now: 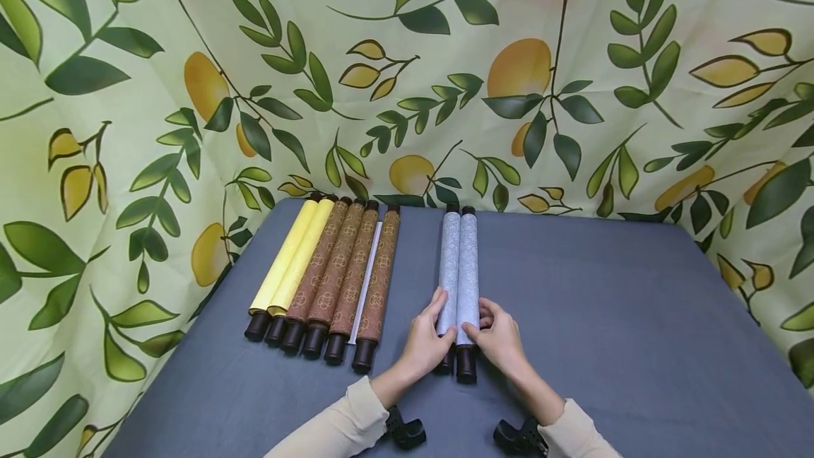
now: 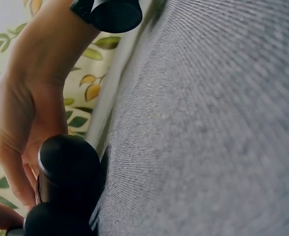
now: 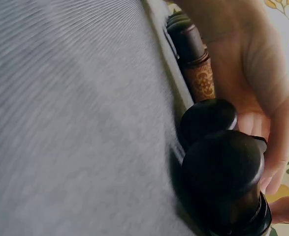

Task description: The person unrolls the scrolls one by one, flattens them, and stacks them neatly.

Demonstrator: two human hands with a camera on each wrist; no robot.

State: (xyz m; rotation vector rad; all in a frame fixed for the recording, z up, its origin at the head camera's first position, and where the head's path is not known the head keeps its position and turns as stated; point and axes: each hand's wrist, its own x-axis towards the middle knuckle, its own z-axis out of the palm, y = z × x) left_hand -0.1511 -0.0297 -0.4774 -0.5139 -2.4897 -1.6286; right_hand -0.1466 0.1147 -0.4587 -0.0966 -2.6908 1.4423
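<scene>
Two light-blue patterned scrolls with black knobs, a left scroll (image 1: 449, 253) and a right scroll (image 1: 468, 260), lie side by side on the table. My left hand (image 1: 425, 336) holds the left one near its near end, thumb on top and fingers along its outer side. At the near end of the right scroll, my right hand (image 1: 502, 336) grips with the thumb on top and fingers bent at the outer side. Seen from the left wrist, a black knob (image 2: 68, 160) stands before the right hand. The right wrist view shows another dark knob (image 3: 223, 167) close up.
To the left lie two yellow scrolls (image 1: 289, 253) and several brown patterned scrolls (image 1: 379, 281) in a row, with a pale strip (image 1: 366, 281) between two of the brown ones. A grey cloth (image 1: 591, 302) covers the table. Leaf-and-lemon printed fabric (image 1: 445, 90) hangs behind.
</scene>
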